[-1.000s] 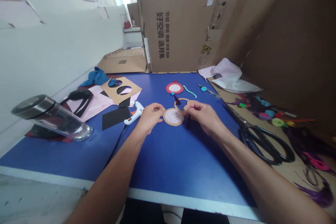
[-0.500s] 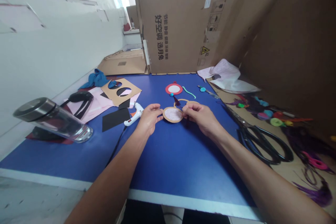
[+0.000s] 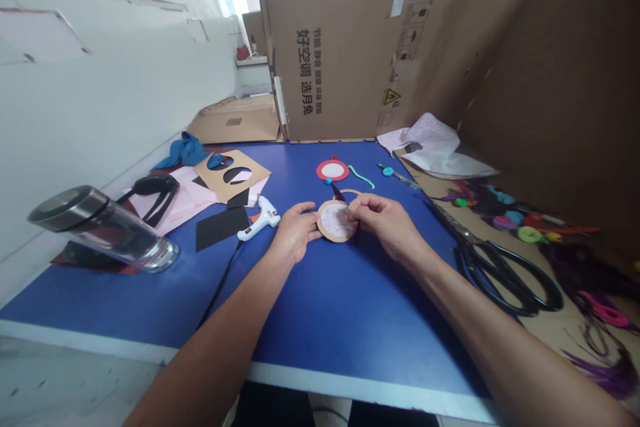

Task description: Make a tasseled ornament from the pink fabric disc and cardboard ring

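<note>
One cardboard disc (image 3: 336, 220) looks light and stiff but bendy, best held by its rim. It's over the blue table (image 3: 320, 320). The left hand's (image 3: 293, 233) spread fingers touch it, grip unclear; the right hand's (image 3: 385, 217) pinch its edge. Tan rim, pale squiggly middle

Bottle cap (image 3: 68, 205): brushed metal, satin. Bottle body (image 3: 131, 240): clear, glossy. Cutout sheet (image 3: 204, 169): matt brown card. Table (image 3: 320, 320): smooth, low sheen.

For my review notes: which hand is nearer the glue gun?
Left. The left hand is just right of the glue gun; the right hand is across the cardboard-rimmed disc.
</note>
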`<state>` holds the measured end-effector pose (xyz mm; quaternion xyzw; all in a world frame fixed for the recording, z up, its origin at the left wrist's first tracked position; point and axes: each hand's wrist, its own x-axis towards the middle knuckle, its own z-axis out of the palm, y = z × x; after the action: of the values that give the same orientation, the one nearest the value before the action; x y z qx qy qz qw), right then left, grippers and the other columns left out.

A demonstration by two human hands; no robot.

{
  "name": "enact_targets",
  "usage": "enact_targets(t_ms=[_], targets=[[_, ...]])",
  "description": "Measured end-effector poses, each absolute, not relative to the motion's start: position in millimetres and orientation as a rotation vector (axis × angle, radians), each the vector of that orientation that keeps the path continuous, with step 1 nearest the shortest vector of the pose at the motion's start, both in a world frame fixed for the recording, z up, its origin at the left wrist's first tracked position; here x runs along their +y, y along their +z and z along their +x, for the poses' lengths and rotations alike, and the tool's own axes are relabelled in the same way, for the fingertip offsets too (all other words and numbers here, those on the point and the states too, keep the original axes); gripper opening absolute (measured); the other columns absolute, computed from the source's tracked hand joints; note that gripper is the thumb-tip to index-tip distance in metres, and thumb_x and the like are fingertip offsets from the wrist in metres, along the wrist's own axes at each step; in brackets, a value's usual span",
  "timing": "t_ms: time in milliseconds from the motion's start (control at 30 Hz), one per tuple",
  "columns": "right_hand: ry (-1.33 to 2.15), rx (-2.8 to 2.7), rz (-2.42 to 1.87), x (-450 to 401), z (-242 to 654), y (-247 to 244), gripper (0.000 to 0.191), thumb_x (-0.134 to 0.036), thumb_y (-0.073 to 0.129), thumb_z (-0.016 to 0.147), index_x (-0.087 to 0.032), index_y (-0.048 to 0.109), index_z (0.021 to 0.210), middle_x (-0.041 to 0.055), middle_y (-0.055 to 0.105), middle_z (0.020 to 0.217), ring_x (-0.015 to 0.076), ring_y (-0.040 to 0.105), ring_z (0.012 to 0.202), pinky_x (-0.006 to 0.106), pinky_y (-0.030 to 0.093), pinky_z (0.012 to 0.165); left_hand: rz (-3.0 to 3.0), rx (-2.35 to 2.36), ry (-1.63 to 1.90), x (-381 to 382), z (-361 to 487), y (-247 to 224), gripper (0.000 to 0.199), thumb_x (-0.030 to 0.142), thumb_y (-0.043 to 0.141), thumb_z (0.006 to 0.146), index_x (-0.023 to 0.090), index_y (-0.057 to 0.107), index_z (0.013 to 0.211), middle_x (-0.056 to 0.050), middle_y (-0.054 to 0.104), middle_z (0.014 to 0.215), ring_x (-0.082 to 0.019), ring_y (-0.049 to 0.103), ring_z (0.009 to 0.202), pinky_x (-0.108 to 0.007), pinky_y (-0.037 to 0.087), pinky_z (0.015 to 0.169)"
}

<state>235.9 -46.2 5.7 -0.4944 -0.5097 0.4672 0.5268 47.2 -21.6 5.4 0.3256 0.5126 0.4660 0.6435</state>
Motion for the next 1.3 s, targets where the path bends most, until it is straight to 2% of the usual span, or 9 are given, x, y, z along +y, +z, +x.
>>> enact_targets(t_ms=[167, 300, 433, 600, 733, 967, 1300], targets=[[0.698, -1.496, -1.372, -50.2, 251.7, 12.4, 0.023, -0.041, 0.069, 0.088, -0.02, 0.077, 0.084, 0.001, 0.067, 0.073, 0.0156, 0.053, 0.064, 0.029, 0.036, 0.06, 0.67, 1.15, 1.143, -13.6, 37.9, 3.5, 0.03, 0.001, 0.064, 0.086, 0.014, 0.061, 0.113, -0.01, 0.076, 0.086, -0.019, 0.074, 0.069, -0.036, 0.063, 0.071], [0.506, -1.634, -1.415, -52.4, 257.8, 14.4, 0.022, -0.037, 0.065, 0.092, -0.021, 0.079, 0.089, 0.0015, 0.071, 0.078, 0.0169, 0.058, 0.068, 0.029, 0.039, 0.064, 0.625, 1.121, 1.184, -10.0, 31.9, 4.5, 0.029, 0.001, 0.065, 0.085, 0.015, 0.062, 0.111, -0.01, 0.077, 0.085, -0.02, 0.075, 0.069, -0.037, 0.063, 0.073], [0.488, -1.679, -1.429, -54.4, 257.5, 16.7, 0.021, -0.035, 0.065, 0.092, -0.021, 0.08, 0.093, 0.0013, 0.072, 0.079, 0.0165, 0.058, 0.068, 0.029, 0.039, 0.064, 0.603, 1.117, 1.203, -10.2, 30.8, 6.7, 0.028, 0.002, 0.064, 0.085, 0.015, 0.062, 0.11, -0.01, 0.077, 0.085, -0.02, 0.075, 0.07, -0.037, 0.063, 0.074], [0.506, -1.68, -1.495, -57.3, 256.0, 21.1, 0.022, -0.035, 0.063, 0.092, -0.021, 0.08, 0.09, -0.0006, 0.067, 0.07, 0.0153, 0.054, 0.06, 0.029, 0.035, 0.059, 0.611, 1.122, 1.209, -11.1, 30.8, 9.1, 0.03, 0.003, 0.067, 0.084, 0.016, 0.061, 0.111, -0.008, 0.077, 0.084, -0.017, 0.073, 0.068, -0.034, 0.062, 0.074], [0.434, -1.757, -1.493, -57.9, 256.5, 23.1, 0.019, -0.031, 0.061, 0.091, -0.022, 0.078, 0.086, 0.0, 0.068, 0.07, 0.0165, 0.055, 0.061, 0.03, 0.035, 0.06, 0.641, 1.112, 1.22, -11.9, 30.7, 9.4, 0.032, 0.004, 0.068, 0.084, 0.016, 0.061, 0.112, -0.009, 0.077, 0.087, -0.019, 0.074, 0.07, -0.035, 0.062, 0.073], [0.349, -1.823, -1.494, -58.2, 256.7, 22.7, 0.017, -0.027, 0.059, 0.09, -0.023, 0.075, 0.085, 0.0029, 0.072, 0.074, 0.0189, 0.059, 0.065, 0.031, 0.035, 0.062, 0.657, 1.111, 1.218, -11.3, 31.1, 7.6, 0.032, 0.005, 0.068, 0.084, 0.015, 0.062, 0.114, -0.01, 0.077, 0.088, -0.02, 0.074, 0.071, -0.039, 0.062, 0.077], [0.271, -1.887, -1.491, -58.0, 255.8, 21.2, 0.016, -0.024, 0.059, 0.092, -0.023, 0.074, 0.087, 0.0037, 0.076, 0.086, 0.0197, 0.063, 0.073, 0.031, 0.037, 0.068, 0.668, 1.101, 1.206, -11.8, 31.8, 6.8, 0.031, 0.005, 0.067, 0.085, 0.015, 0.062, 0.113, -0.01, 0.077, 0.087, -0.019, 0.074, 0.068, -0.036, 0.062, 0.072]])
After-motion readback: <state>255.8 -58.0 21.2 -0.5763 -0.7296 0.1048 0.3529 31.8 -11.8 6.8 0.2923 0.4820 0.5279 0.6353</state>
